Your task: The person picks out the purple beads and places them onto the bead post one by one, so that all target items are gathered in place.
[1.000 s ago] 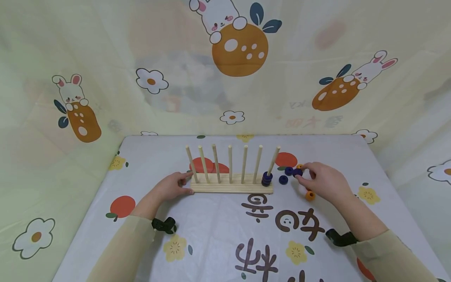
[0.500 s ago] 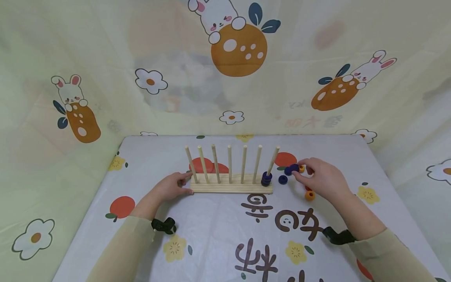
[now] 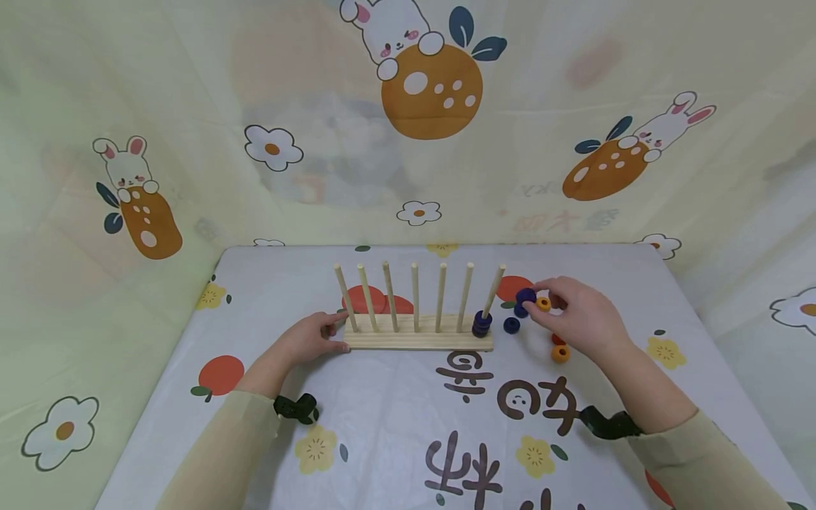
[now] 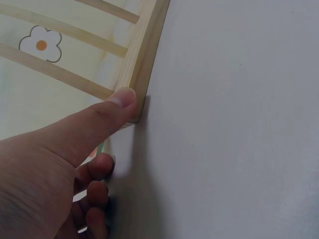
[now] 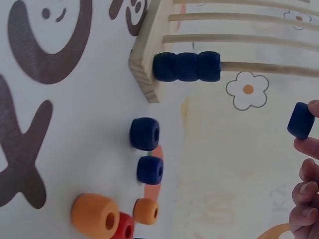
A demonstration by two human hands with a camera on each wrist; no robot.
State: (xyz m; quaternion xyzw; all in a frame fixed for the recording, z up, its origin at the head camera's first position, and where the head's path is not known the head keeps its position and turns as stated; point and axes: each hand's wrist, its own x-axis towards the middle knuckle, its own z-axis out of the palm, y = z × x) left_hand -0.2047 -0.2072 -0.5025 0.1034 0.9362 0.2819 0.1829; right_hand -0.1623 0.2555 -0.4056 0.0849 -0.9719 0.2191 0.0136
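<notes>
A pale wooden peg rack [image 3: 414, 341] with several upright pegs stands on the table. Three dark blue beads [image 5: 187, 66] are stacked on its rightmost peg; the other pegs are bare. My left hand [image 3: 307, 340] holds the left end of the rack's base, thumb at the front corner and forefinger behind. In the right wrist view, a blue bead [image 5: 301, 121] is pinched between thumb and forefinger of my right hand [image 3: 589, 319], raised off the table to the right of the rack. Below it lie two loose blue beads [image 5: 144, 133], apart from the rack.
Two orange beads [image 5: 94, 215] and a red bead [image 5: 124, 227] lie on the table under and near my right hand. A printed cloth [image 3: 376, 425] covers the table, and a patterned curtain [image 3: 344, 184] hangs behind its far edge.
My right hand has lifted the pinched blue bead from among the loose ones and moved it slightly left and up. The left hand and the rack stay put.
</notes>
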